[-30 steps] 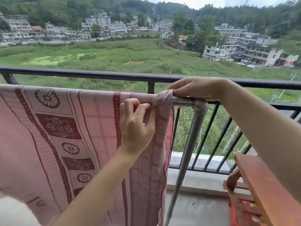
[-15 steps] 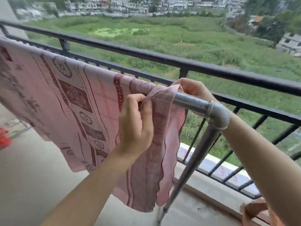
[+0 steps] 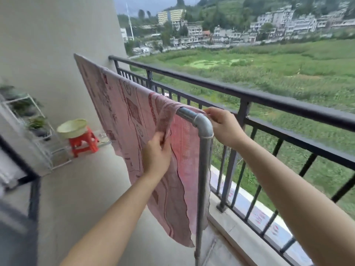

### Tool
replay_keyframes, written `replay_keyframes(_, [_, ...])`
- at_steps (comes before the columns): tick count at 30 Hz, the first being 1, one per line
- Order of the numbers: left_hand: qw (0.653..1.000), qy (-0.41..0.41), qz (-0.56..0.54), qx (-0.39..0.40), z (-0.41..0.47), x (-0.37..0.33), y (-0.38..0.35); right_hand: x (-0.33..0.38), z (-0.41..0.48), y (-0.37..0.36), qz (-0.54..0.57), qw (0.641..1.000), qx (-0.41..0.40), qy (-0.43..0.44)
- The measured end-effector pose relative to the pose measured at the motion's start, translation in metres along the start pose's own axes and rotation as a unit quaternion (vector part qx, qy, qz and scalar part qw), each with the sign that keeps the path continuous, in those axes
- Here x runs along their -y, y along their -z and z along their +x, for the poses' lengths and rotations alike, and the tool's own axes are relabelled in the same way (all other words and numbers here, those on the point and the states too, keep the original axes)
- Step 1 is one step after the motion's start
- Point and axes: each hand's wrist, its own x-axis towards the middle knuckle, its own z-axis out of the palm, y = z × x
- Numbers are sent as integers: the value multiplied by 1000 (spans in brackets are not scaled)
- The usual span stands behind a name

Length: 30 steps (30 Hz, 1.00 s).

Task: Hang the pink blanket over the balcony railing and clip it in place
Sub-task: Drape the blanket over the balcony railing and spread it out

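A: What differs?
B: The left grip (image 3: 156, 152) sits lower now, pinching the pink blanket (image 3: 123, 112) by its front fold; the right grip (image 3: 223, 127) pinches its edge behind the pipe (image 3: 187, 112) corner.
A: Surroundings?
B: It drapes the pipe beside the railing (image 3: 269, 97); red stool (image 3: 83, 144) near the wall (image 3: 48, 45).

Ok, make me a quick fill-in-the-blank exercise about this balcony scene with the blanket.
1. The pink blanket hangs over the grey pipe rack, not the ____ balcony railing.
2. The cream basin sits on a ____ plastic stool.
3. The left hand and the right hand each pinch the ____.
Missing words: black; red; blanket.
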Motion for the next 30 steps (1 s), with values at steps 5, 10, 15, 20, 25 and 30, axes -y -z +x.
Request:
replay_keyframes(5, [998,38,-11,-45,17,-18,47,21,15,4,2,1000,-21,7])
replay_keyframes(10, [991,-88,82,-57,32,-39,87,27,14,24,-211,957,-65,187])
replay_keyframes(15, [967,-188,161,-53,25,-42,100,23,16,36,-325,915,-71,228])
replay_keyframes(20, [970,-235,34,-57,37,-79,97,35,13,45,-270,931,-95,225])
replay_keyframes(25, [964,-263,-26,-26,21,-87,85,30,-9,55,-197,961,-93,172])
replay_keyframes(30, [963,-260,28,64,-27,-58,57,-1,-51,57,-245,961,-48,118])
